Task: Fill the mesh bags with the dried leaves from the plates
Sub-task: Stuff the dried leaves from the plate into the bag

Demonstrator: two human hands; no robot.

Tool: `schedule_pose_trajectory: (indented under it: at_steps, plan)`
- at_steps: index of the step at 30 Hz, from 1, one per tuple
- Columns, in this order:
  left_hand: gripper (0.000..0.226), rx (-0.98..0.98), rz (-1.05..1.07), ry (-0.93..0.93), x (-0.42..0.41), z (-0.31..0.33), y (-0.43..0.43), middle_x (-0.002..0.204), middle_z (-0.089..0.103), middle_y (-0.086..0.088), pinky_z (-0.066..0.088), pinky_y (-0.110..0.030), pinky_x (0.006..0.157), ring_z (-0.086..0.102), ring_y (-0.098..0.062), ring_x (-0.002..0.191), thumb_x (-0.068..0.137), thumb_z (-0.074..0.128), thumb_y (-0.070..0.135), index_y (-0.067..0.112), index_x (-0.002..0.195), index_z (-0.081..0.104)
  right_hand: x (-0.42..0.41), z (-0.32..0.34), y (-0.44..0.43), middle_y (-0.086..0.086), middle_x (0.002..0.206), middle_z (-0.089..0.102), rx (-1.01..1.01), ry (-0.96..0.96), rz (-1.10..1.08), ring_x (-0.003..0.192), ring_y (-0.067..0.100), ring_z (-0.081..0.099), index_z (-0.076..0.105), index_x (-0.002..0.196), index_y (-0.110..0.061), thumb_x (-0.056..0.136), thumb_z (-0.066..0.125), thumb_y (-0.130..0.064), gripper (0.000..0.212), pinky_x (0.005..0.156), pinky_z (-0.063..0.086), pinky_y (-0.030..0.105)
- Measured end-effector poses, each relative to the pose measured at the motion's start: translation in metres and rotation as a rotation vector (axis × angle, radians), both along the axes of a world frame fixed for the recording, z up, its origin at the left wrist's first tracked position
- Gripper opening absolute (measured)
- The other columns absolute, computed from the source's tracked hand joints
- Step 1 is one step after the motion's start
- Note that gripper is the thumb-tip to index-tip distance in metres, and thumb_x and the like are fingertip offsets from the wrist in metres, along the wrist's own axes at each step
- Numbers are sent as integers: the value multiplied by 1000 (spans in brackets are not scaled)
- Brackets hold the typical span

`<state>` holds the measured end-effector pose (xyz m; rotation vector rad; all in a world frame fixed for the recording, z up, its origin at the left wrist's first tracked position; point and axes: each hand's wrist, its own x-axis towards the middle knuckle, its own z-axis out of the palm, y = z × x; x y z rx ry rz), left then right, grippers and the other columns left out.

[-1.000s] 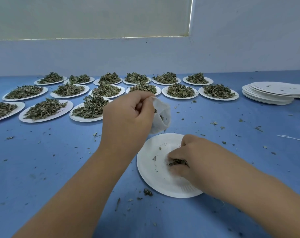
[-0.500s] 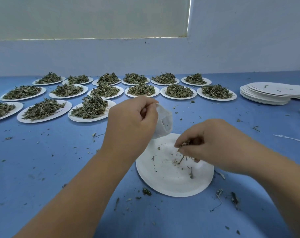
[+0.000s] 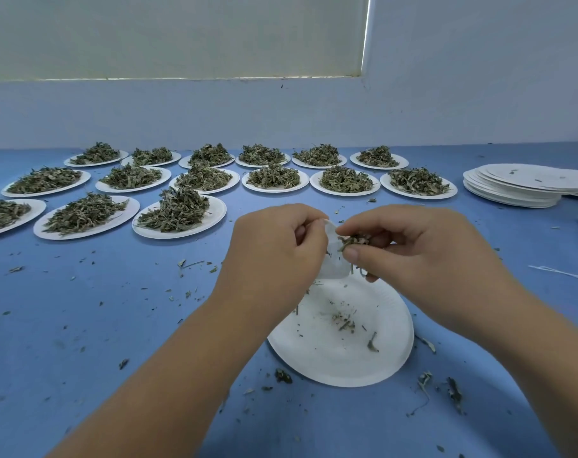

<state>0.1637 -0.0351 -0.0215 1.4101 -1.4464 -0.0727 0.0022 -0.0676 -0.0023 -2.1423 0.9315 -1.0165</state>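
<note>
We see only a sliver of the small white mesh bag (image 3: 334, 263): the left hand (image 3: 274, 252) gripping it covers most of it, and we cannot make out its mouth. The fingers (image 3: 367, 227) of the right hand (image 3: 423, 259) hide part of their pinch of dried green leaves (image 3: 350, 241). The left edge cuts off a white paper plate of leaves (image 3: 33, 209); the right edge cuts off a thin white string (image 3: 562, 272).

Plain blue counter (image 3: 66, 309) flecked with green crumbs (image 3: 282, 375); round white paper plates (image 3: 220, 209) carry dull grey-green dried leaves (image 3: 178, 209); the small mesh bag (image 3: 334, 269) is translucent white.
</note>
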Motion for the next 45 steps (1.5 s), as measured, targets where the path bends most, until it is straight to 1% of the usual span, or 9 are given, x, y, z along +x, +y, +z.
schedule_pose_trajectory:
  at_steps: [5, 10, 17, 22, 27, 31, 37, 41, 45]
  plan:
    - [18, 31, -29, 3, -5, 0, 1, 58, 59, 11, 36, -11, 46, 46, -1, 46, 85, 62, 16, 27, 80, 75, 9, -9, 2, -15, 69, 64, -286, 137, -117, 72, 1, 56, 70, 88, -35, 75, 73, -20, 20, 67, 44, 16]
    - [20, 59, -56, 40, -8, 1, 1, 53, 59, 7, 35, -8, 45, 47, -2, 46, 85, 61, 16, 28, 80, 76, 13, -12, 3, -10, 65, 61, -426, 247, -156, 60, 6, 49, 72, 84, -32, 76, 71, -13, 21, 56, 37, 13]
    - [24, 81, -44, 53, -8, 3, 1, 47, 53, 12, 35, -11, 44, 46, -2, 45, 86, 61, 14, 32, 75, 73, 11, -11, 1, -12, 77, 65, -305, 197, -149, 68, 3, 57, 70, 98, -38, 75, 74, -25, 27, 66, 48, 19]
    - [19, 102, -50, 71, -7, 3, 2, 43, 50, 14, 32, -8, 44, 45, -1, 43, 85, 62, 18, 29, 79, 76, 17, -12, 2, -11, 73, 64, -350, 191, -177, 66, 5, 56, 68, 81, -29, 78, 72, -20, 11, 62, 46, 21]
    - [19, 130, -83, 95, -8, 3, 2, 47, 56, 9, 33, -10, 46, 45, -1, 44, 85, 61, 18, 27, 80, 77, 14, -9, 4, -7, 72, 66, -382, 149, -112, 67, 9, 61, 74, 81, -29, 79, 71, -10, 19, 65, 52, 32]
    - [20, 141, -93, 136, -6, 4, 2, 43, 50, 6, 30, -9, 42, 40, -3, 41, 85, 62, 19, 29, 75, 76, 13, -8, 4, -12, 77, 68, -356, 121, -107, 70, 5, 63, 73, 82, -28, 80, 69, -9, 20, 68, 51, 26]
    - [18, 123, -48, 259, 0, 7, 2, 61, 65, -4, 40, -17, 45, 48, -5, 47, 86, 64, 22, 31, 72, 73, 2, 4, 2, -19, 78, 61, -275, -37, -129, 74, -3, 58, 65, 80, -34, 78, 70, -15, 20, 66, 42, 5]
    - [17, 128, -47, 315, 1, 8, 3, 61, 66, 1, 43, -15, 46, 53, -2, 49, 86, 65, 21, 29, 74, 73, -1, -1, -7, -18, 80, 62, -63, 135, -166, 69, -5, 57, 60, 86, -36, 74, 71, -35, 17, 59, 43, 10]
    - [18, 123, -64, 295, -4, 7, 3, 50, 56, 4, 36, -8, 41, 43, 0, 41, 85, 65, 20, 28, 72, 73, 8, -9, -4, -14, 67, 63, -182, 145, -180, 67, -1, 56, 63, 70, -31, 78, 73, -19, 17, 62, 44, 8]
